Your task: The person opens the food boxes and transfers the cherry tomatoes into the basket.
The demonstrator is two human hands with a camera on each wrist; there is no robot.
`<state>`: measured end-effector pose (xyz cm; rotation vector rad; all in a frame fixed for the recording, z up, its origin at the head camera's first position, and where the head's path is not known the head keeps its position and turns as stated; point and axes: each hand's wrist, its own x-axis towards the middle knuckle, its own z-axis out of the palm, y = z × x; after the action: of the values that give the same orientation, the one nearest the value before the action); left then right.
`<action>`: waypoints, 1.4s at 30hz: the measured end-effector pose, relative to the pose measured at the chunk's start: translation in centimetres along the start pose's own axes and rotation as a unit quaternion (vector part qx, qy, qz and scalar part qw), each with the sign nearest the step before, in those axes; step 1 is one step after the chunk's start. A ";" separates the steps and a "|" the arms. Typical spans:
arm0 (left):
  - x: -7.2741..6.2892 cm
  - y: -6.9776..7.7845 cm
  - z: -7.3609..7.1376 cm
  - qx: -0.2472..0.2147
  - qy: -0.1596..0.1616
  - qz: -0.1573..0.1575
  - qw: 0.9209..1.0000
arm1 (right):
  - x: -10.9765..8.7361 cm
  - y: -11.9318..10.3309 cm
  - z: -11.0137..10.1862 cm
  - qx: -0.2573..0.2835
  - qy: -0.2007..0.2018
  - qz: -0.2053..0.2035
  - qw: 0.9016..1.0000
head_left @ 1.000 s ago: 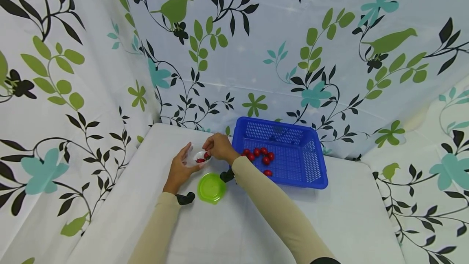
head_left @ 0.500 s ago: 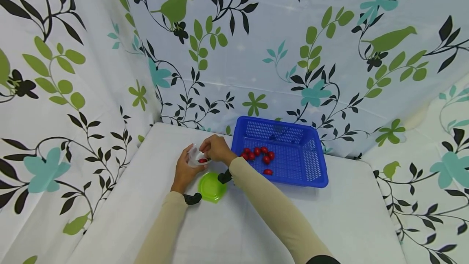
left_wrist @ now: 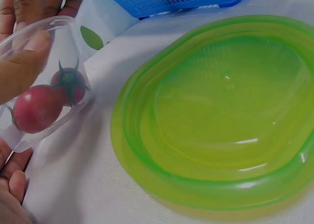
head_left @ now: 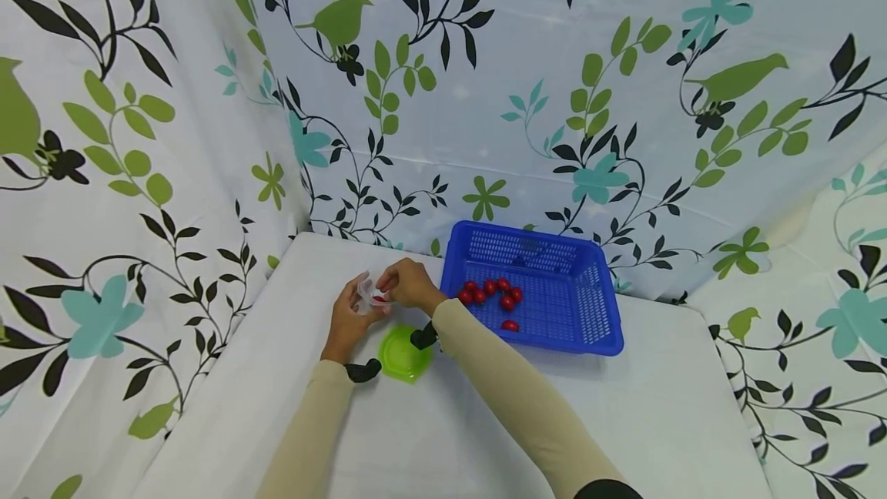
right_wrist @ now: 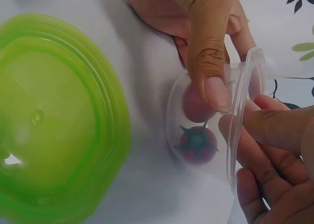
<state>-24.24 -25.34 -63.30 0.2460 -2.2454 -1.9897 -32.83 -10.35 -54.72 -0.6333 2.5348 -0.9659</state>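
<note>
My left hand (head_left: 346,326) holds a small clear plastic container (left_wrist: 55,30) tilted, its mouth toward my right hand (head_left: 409,283). At the bottom of the container lie a cherry tomato (left_wrist: 38,108) and a second cherry tomato (left_wrist: 68,84) with its green calyx. In the right wrist view, the left thumb presses on the outer wall. The right hand's fingertips (right_wrist: 226,128) reach past the container's rim, with no tomato seen between them. A green plastic lid (head_left: 405,353) lies on the table just below both hands.
A blue perforated basket (head_left: 604,291) stands at the back, right of the hands. Several cherry tomatoes (head_left: 507,303) lie in its left part. The white table (head_left: 443,437) meets a patterned cloth (head_left: 527,52) behind and at the sides.
The container has been tilted toward the right hand. The right hand, earlier with a tomato at its fingertips over the mouth, now has its fingers inside. The left hand shifted slightly right.
</note>
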 end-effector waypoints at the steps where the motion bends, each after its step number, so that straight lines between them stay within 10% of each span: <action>1: -0.1 0.3 -0.1 -0.004 -0.003 -0.002 1.000 | 0.0 0.0 0.1 0.004 -0.001 0.001 1.000; 15: -1.1 3.8 -1.1 -0.022 -0.053 -0.027 0.998 | 0.2 -0.5 1.0 0.015 0.016 0.030 0.999; 24: 0.4 0.3 -1.0 -0.052 -0.051 -0.039 0.997 | 0.0 -0.3 0.6 0.049 0.026 0.045 0.997; 42: 0.2 0.2 -1.0 -0.081 -0.045 -0.059 0.994 | 0.5 -0.5 1.9 0.004 0.107 0.026 0.994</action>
<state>-24.22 -26.29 -63.04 0.2830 -2.1509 -2.2734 -32.22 -11.99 -55.84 -0.4814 2.7172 -1.0766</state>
